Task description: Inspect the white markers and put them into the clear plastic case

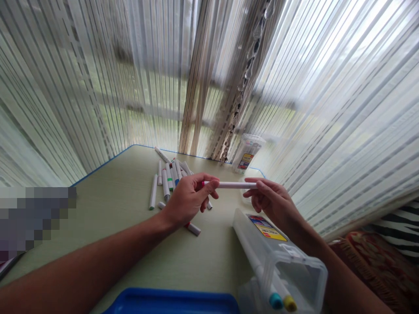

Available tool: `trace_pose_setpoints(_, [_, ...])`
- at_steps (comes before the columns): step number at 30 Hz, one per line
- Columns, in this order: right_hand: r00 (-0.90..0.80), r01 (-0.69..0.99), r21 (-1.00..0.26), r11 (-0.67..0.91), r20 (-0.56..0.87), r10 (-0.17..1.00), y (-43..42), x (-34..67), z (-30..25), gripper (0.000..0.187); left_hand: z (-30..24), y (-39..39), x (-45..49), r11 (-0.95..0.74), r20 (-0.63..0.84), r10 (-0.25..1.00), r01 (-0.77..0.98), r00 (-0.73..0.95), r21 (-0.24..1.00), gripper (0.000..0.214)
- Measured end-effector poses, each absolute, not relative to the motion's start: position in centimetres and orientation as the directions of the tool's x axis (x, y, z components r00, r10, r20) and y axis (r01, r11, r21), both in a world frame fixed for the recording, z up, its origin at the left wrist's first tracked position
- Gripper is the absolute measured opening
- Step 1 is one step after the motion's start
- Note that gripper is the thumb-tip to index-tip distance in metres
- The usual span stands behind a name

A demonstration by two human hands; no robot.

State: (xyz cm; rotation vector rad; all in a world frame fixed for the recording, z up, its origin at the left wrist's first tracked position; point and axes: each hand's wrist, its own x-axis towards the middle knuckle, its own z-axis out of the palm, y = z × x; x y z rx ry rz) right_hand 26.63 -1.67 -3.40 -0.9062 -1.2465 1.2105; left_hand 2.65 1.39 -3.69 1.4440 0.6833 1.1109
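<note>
A white marker (233, 185) with a pink end lies level in the air between my two hands. My left hand (190, 196) pinches it near the pink end, while my right hand (271, 195) grips the opposite end between thumb and fingers. Behind and left of my left hand, several white markers (166, 185) with coloured bands lie in a loose pile, partly hidden by that hand. Below my right hand a clear plastic marker case (258, 253) rests on its side, its open end towards me. Inside it are a marker with a blue end (276, 301) and one with a yellow end (290, 303).
A second clear case (246, 155) stands upright at the table's back edge by the string curtain (157, 87). A blue tray (176, 301) sits at the near edge of the pale green table (131, 244). Patterned fabric (376, 257) lies at the right.
</note>
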Motion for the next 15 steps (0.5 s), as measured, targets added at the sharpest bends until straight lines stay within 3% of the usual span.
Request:
trace_pose_setpoints(7, [-0.065, -0.142, -0.974, 0.174, 0.184, 0.981, -1.64, 26.46, -3.23, 0.029, -4.0, 1.66, 2.82, -0.167, 0.242, 0.899, -0.226, 0.365, 0.96, 0.037])
trace_pose_setpoints(15, [-0.036, -0.065, -0.971, 0.229, 0.231, 0.972, -1.47, 26.55, -3.4, 0.022, -3.78, 1.3, 2.65, -0.202, 0.227, 0.865, -0.104, 0.448, 0.974, 0.034])
